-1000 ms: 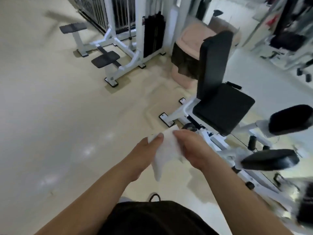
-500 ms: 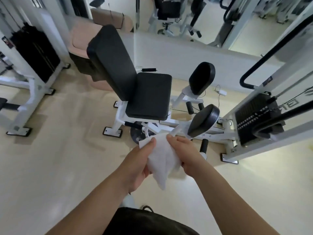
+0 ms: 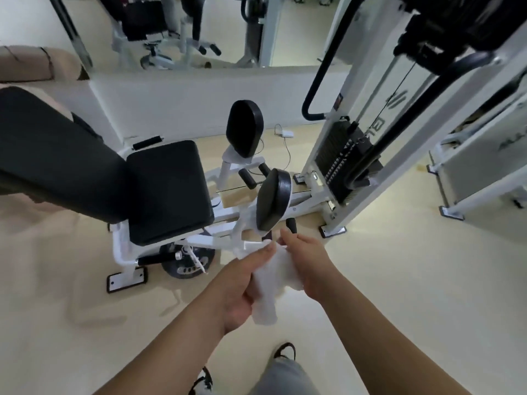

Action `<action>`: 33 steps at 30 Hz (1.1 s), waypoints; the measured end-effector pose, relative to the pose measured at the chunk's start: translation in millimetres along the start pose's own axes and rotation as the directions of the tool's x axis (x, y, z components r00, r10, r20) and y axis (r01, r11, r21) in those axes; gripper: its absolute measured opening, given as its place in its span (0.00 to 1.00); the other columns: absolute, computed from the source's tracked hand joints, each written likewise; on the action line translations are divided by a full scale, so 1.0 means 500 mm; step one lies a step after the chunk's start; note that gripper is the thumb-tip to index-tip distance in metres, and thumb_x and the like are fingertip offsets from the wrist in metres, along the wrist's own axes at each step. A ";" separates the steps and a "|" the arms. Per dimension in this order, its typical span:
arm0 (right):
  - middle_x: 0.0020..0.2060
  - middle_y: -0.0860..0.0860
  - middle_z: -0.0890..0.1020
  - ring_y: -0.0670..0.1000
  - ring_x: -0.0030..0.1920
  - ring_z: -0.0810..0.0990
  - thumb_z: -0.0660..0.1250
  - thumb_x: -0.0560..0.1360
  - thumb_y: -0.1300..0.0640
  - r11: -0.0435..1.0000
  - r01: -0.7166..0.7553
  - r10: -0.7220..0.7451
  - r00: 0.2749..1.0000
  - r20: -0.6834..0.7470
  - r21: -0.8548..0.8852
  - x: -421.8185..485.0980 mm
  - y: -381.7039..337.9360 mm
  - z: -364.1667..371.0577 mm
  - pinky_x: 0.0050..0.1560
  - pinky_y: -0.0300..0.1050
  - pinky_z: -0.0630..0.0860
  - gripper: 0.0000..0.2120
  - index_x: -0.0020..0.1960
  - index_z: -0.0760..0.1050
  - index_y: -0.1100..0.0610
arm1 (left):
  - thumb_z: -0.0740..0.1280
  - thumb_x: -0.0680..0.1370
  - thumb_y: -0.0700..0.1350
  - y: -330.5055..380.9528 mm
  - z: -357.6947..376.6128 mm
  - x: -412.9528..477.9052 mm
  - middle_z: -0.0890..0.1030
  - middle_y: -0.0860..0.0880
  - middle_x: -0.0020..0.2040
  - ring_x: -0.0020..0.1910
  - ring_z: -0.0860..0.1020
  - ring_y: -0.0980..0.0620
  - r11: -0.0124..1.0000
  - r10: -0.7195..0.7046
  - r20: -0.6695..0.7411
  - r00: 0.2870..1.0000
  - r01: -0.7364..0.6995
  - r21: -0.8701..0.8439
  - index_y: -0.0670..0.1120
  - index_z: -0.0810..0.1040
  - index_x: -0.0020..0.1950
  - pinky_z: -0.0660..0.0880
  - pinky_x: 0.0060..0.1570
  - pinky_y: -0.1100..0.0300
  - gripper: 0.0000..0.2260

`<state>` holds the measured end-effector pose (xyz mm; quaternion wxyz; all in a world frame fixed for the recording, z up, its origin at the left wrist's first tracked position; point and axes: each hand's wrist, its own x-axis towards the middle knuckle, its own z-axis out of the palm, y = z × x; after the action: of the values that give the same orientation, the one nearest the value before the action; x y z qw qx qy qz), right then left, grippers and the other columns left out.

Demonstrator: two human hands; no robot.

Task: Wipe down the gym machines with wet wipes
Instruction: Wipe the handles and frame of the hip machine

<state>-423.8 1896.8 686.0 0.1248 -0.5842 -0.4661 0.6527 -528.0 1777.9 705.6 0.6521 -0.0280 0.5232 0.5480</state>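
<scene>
Both hands, left hand (image 3: 242, 283) and right hand (image 3: 306, 266), grasp the wet wipe (image 3: 273, 283), bunched at lower centre of frame; machine (image 3: 168, 189) left of centre, untouched. Judged: wiping of it not yet begun

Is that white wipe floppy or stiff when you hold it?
Probably floppy: the wipe bunches and droops below the left hand and right hand pinching it. Likely very light, since fingertip pinches alone seem to carry it.
</scene>
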 end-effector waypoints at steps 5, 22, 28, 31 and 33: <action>0.39 0.59 0.82 0.56 0.38 0.80 0.71 0.75 0.46 0.999 0.004 -0.001 0.998 -0.060 0.043 0.061 -0.029 -0.143 0.38 0.48 0.74 0.16 0.45 0.82 0.61 | 0.75 0.76 0.56 -0.006 0.132 0.092 0.87 0.44 0.54 0.55 0.82 0.45 0.984 -0.016 -0.090 0.996 0.032 0.174 0.48 0.85 0.59 0.78 0.61 0.47 0.16; 0.35 0.54 0.78 0.53 0.33 0.74 0.66 0.81 0.50 0.992 0.082 -0.089 0.993 -0.074 -0.093 0.372 -0.257 -0.565 0.34 0.45 0.71 0.14 0.50 0.79 0.62 | 0.83 0.60 0.63 0.097 0.586 0.399 0.85 0.47 0.60 0.59 0.83 0.43 0.981 0.171 -0.205 0.964 -0.146 0.130 0.54 0.77 0.67 0.79 0.62 0.40 0.39; 0.32 0.53 0.79 0.50 0.29 0.75 0.66 0.81 0.52 0.981 0.183 -0.192 0.960 -0.202 -0.063 0.483 -0.374 -0.611 0.33 0.45 0.72 0.14 0.46 0.80 0.63 | 0.82 0.51 0.69 0.212 0.656 0.553 0.81 0.51 0.65 0.64 0.79 0.45 0.973 0.187 -0.184 0.965 -0.157 0.167 0.57 0.73 0.71 0.75 0.65 0.40 0.50; 0.33 0.55 0.80 0.51 0.31 0.76 0.65 0.80 0.53 0.972 0.219 -0.234 0.930 -0.283 -0.082 0.512 -0.426 -0.646 0.31 0.45 0.73 0.15 0.46 0.79 0.66 | 0.76 0.69 0.63 0.274 0.717 0.599 0.83 0.50 0.55 0.56 0.80 0.46 0.959 0.212 -0.201 0.956 -0.163 0.232 0.56 0.77 0.64 0.78 0.58 0.46 0.27; 0.33 0.55 0.80 0.51 0.31 0.76 0.65 0.80 0.54 0.961 0.264 -0.275 0.907 -0.321 -0.076 0.522 -0.463 -0.673 0.29 0.42 0.73 0.14 0.45 0.80 0.65 | 0.70 0.79 0.55 0.308 0.761 0.625 0.82 0.50 0.50 0.50 0.79 0.48 0.947 0.240 -0.181 0.954 -0.189 0.261 0.51 0.78 0.62 0.75 0.51 0.52 0.14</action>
<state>-290.8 2360.8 731.0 0.2804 -0.6165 -0.5250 0.5155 -441.2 2285.5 736.9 0.5277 0.0508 0.6516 0.5425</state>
